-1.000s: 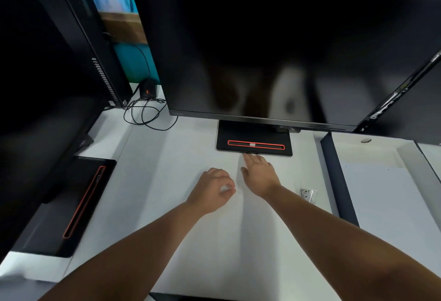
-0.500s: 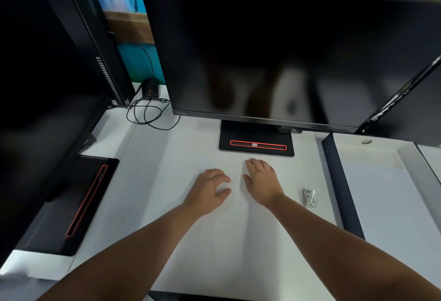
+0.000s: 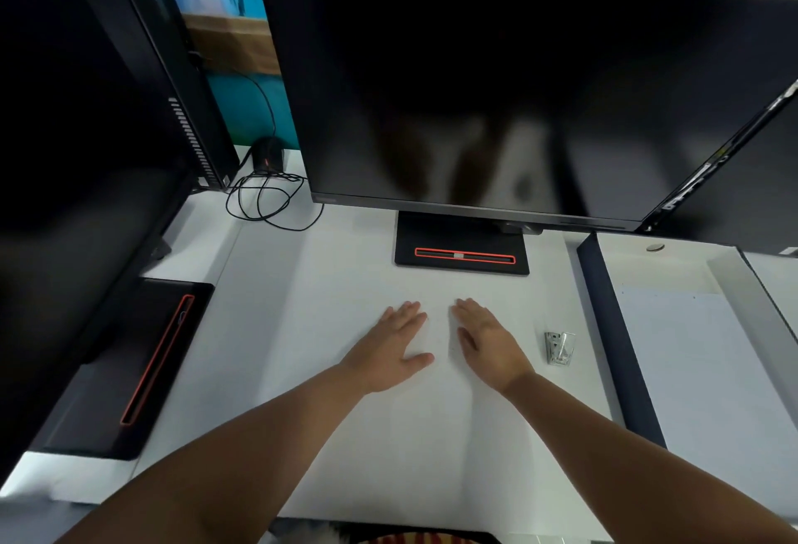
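Observation:
My left hand (image 3: 391, 349) lies flat, palm down, on the white desk (image 3: 328, 371), fingers straight and pointing away from me. My right hand (image 3: 488, 342) lies flat beside it, a small gap between them. Neither hand holds anything. Straight ahead stands a large dark monitor (image 3: 496, 90) on a black base with a red-outlined slot (image 3: 464, 256). A small clear plastic packet with metal parts (image 3: 559, 348) lies on the desk just right of my right hand.
A second dark monitor (image 3: 73, 155) and its black base (image 3: 129, 371) fill the left side. A black computer tower (image 3: 172, 68) and a coil of black cable (image 3: 267, 198) sit behind. A dark divider (image 3: 613, 336) borders the desk on the right.
My left hand has gone from curled to flat on the desk. My right hand drew back slightly from the monitor base and stays flat.

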Available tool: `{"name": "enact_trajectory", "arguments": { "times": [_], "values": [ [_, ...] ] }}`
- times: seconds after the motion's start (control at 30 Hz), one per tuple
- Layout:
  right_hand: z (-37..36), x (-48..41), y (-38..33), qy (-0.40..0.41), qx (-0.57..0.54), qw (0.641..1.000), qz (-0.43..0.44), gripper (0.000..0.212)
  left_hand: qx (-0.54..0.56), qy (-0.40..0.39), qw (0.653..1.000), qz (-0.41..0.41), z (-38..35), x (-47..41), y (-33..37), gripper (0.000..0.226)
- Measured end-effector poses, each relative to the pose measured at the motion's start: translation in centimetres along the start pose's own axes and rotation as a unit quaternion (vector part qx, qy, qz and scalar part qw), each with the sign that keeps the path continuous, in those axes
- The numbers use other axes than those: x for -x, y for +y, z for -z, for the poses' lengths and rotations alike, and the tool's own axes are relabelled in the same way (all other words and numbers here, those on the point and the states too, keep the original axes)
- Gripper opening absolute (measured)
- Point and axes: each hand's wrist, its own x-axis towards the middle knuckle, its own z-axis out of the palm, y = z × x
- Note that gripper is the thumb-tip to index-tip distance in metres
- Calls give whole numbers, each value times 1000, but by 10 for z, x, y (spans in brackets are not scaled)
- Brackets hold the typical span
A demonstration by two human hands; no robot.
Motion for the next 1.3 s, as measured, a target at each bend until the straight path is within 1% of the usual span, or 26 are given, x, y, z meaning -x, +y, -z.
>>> {"name": "enact_trajectory", "arguments": {
  "times": [0.1, 0.2, 0.27, 0.3, 0.33, 0.4, 0.5, 0.57, 0.67, 0.73, 0.8, 0.87, 0.97, 1.1, 1.23, 1.3],
  "values": [
    [-9, 13, -2, -8, 13, 999, 40, 44, 6, -10, 1000, -21, -3, 5, 7, 69],
    [-14, 26, -5, -23, 6, 998, 64, 52, 74, 1, 997, -20, -2, 13, 12, 68],
    [-12, 30, -7, -5, -6, 999, 53, 56, 108, 27, 994, -16, 0, 16, 12, 68],
    [-9, 30, -9, 5, -8, 999, 40, 52, 110, 39, 993, -14, 1, 16, 11, 68],
    [-8, 28, -10, 11, -5, 999, 30, 48, 100, 47, 994, -10, 1, 15, 11, 69],
    [-9, 22, -11, 16, 6, 999, 29, 48, 56, 43, 998, 7, 2, 13, 11, 72],
    [-16, 15, -11, 0, 30, 999, 38, 51, -12, -2, 1000, 26, 2, 8, 11, 73],
    [-20, 16, -15, -5, 32, 999, 44, 49, -13, -16, 1000, 17, -1, 5, 10, 71],
    [-19, 23, -20, -12, 0, 998, 69, 46, 30, -17, 999, -13, -1, 6, 10, 65],
    [-17, 29, -18, 7, -21, 998, 55, 47, 56, 9, 998, -20, 0, 10, 10, 60],
    [-14, 34, -9, 54, -25, 998, 8, 46, 54, 68, 996, -6, 1, 13, 6, 54],
    [-13, 39, 0, 99, 7, 995, -20, 42, 29, 133, 991, 15, -1, 16, 0, 48],
    [-12, 47, 7, 131, 59, 989, -40, 40, 3, 161, 987, 27, -6, 19, -8, 44],
    [-19, 53, -6, 136, 66, 988, -40, 38, 5, 148, 989, 4, -12, 21, -1, 44],
    [-31, 54, -21, 117, 43, 992, -1, 41, 35, 81, 996, -27, -18, 19, 9, 46],
    [-30, 53, -23, 107, 26, 994, 8, 42, 57, 63, 996, -32, -17, 20, 12, 46]
  ]
}}
